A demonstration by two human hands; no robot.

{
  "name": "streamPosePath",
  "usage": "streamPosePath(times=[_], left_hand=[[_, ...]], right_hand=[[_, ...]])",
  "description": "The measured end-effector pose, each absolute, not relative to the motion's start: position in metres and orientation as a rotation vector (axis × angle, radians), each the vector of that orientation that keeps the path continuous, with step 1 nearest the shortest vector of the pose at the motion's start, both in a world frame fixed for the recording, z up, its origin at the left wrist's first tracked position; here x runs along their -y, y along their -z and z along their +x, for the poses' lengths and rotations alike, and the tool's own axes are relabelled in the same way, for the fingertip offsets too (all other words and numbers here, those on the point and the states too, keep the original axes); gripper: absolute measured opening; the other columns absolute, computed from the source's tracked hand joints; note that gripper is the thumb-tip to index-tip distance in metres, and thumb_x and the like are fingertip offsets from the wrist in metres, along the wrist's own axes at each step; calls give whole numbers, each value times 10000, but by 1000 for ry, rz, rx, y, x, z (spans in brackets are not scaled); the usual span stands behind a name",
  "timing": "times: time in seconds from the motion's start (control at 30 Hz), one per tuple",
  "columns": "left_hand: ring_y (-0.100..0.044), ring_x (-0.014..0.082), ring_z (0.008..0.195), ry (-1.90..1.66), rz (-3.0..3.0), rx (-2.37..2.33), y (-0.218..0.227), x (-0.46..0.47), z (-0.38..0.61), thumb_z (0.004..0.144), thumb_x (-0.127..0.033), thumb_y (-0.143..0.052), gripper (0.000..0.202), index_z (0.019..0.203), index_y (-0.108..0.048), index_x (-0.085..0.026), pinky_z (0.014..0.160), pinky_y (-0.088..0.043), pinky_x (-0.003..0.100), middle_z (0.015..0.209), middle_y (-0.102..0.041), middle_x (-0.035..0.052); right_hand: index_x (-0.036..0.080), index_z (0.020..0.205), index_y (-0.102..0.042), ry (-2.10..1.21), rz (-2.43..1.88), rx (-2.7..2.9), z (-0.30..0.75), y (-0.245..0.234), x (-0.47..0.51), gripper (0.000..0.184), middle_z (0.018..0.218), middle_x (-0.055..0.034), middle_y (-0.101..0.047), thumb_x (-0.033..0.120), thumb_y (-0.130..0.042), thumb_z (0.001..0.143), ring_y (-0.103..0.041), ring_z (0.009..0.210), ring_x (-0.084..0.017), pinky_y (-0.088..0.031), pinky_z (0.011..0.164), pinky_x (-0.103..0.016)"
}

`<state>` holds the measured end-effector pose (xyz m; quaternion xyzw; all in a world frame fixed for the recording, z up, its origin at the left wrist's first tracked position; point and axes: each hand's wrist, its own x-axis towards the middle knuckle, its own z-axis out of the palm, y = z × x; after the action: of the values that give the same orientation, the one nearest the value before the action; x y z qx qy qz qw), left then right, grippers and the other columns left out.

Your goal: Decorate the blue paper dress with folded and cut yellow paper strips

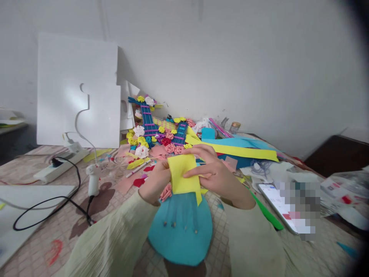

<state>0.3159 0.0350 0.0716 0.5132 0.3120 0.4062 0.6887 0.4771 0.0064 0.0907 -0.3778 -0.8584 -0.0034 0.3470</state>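
Observation:
A folded square of yellow crepe-like paper (184,175) is held up between my two hands. My left hand (155,182) pinches its left edge, with the fingertips partly hidden behind the paper. My right hand (221,173) grips the other side; one finger lies across the paper's front and another reaches its top edge. A narrow yellow strip hangs from the lower right corner. Below the paper lies a rounded turquoise piece (181,246) with several thin clear strands ending in small dots. A pink paper flower (166,193) shows beside my left hand.
Several paper flowers surround blue ladder-like pieces (147,119) at the back. A white glue gun (92,181) stands left, near a power strip (60,165) and looping black cable. Long yellow strips (242,151), a phone (278,207) and green scissors-like handle (268,215) lie right.

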Motion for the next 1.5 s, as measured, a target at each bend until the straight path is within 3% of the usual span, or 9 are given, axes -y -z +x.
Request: streamPosePath(times=[0.37, 0.77, 0.97, 1.23, 1.5], left_hand=[[-600, 140, 618, -922, 1162, -654, -71, -38, 312, 640, -107, -608, 139, 752, -683, -140, 569, -450, 224, 699, -685, 20], [-608, 153, 723, -916, 1163, -610, -70, -36, 311, 729, -206, -594, 100, 788, -659, -158, 615, -474, 218, 787, -679, -2], [-606, 127, 607, -923, 1146, -607, -68, -37, 311, 660, -142, -633, 113, 767, -669, -134, 531, -453, 193, 731, -693, 16], [-598, 125, 588, -939, 1200, -685, -70, -37, 311, 635, -140, -617, 76, 683, -675, -154, 513, -437, 197, 666, -677, -2], [-608, 132, 610, -913, 1175, -697, -71, -36, 310, 645, -173, -630, 104, 734, -679, -153, 518, -444, 198, 746, -696, 20]], right_hand=[[307, 816, -709, -10, -975, 2229, 476, -89, -7, 415, 1293, 28, -420, -3, -463, 688, -293, 1205, -216, -300, 984, -436], [286, 788, -713, -20, -979, 2235, 475, -88, -8, 383, 1294, 11, -418, 0, -481, 686, -287, 1214, -209, -277, 1004, -423], [269, 775, -717, -19, -987, 2256, 474, -91, -6, 393, 1290, -4, -416, -18, -464, 685, -282, 1213, -209, -278, 1003, -419], [282, 798, -713, -37, -1006, 2270, 475, -91, -5, 404, 1301, 2, -391, -17, -462, 696, -259, 1227, -209, -267, 1014, -421], [273, 800, -715, -37, -989, 2271, 474, -91, -6, 324, 1291, -14, -403, 45, -491, 750, -278, 1215, -204, -277, 1009, -410]])
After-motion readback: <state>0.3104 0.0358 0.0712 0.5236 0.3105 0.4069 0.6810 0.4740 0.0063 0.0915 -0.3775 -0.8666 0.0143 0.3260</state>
